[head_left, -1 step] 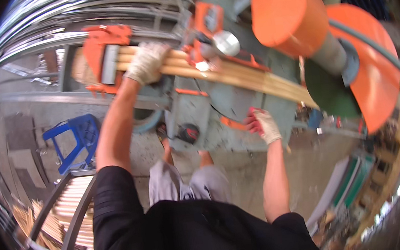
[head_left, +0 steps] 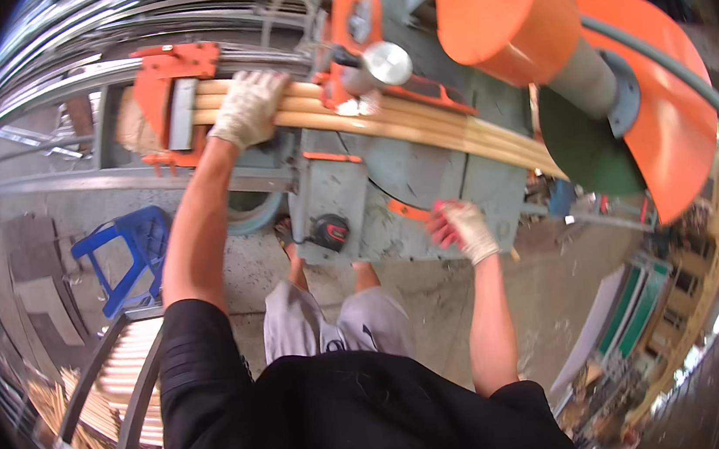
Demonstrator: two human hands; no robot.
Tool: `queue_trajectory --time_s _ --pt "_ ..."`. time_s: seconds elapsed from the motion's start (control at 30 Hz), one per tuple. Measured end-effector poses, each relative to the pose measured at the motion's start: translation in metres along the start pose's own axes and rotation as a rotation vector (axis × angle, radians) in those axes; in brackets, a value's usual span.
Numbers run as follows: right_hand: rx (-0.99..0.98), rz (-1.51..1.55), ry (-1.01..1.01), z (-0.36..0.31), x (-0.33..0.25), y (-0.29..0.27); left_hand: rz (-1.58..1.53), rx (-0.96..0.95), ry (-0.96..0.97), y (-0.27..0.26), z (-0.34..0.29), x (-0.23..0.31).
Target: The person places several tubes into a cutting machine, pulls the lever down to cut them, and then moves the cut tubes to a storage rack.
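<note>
Right hand: gloved, fingers curled, near the front edge of the grey machine table, well apart from the left; cannot tell whether gripping anything.
Tape measure: black and red, at the table's near side.
Left hand: gloved, clamped over the wooden rods from above, just right of the orange bracket.
Wooden rods: pale, side by side, lying across the table from bracket to dark green disc.
Metal bars: long, bundled, beyond the bracket.
</note>
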State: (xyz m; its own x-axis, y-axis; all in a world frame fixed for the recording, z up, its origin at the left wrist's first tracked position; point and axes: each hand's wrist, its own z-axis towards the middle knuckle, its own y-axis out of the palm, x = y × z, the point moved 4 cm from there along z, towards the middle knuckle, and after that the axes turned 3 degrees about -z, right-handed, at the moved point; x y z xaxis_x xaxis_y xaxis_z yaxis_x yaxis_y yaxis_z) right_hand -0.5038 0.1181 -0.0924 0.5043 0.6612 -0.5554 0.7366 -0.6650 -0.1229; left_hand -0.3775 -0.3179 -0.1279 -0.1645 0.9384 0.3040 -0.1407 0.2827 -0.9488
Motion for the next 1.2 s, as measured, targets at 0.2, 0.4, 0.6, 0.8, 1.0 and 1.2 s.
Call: queue_trajectory --time_s 0.2,0.4,0.6,0.8,1.0,1.2 --pt "0.159 -1.123 -0.046 -0.033 0.16 0.031 0.074 0.06 0.04 0.002 0.015 0.008" --pt "0.209 -1.13 0.053 0.005 0.183 0.034 0.055 0.073 0.033 0.003 0.008 0.007" --pt "0.165 -1.337 -0.208 0.006 0.173 0.005 0.06 0.129 0.054 -0.001 0.006 0.01" --pt "0.256 -1.078 -0.066 0.0 0.174 0.04 0.052 0.095 -0.003 -0.002 0.002 0.012" --pt "0.244 -1.761 -0.731 0.009 0.177 0.028 0.112 0.141 -0.072 -0.009 0.003 0.023" --pt "-0.182 -1.403 0.06 -0.071 0.076 0.047 0.218 -0.03 -0.186 0.007 -0.004 0.016"
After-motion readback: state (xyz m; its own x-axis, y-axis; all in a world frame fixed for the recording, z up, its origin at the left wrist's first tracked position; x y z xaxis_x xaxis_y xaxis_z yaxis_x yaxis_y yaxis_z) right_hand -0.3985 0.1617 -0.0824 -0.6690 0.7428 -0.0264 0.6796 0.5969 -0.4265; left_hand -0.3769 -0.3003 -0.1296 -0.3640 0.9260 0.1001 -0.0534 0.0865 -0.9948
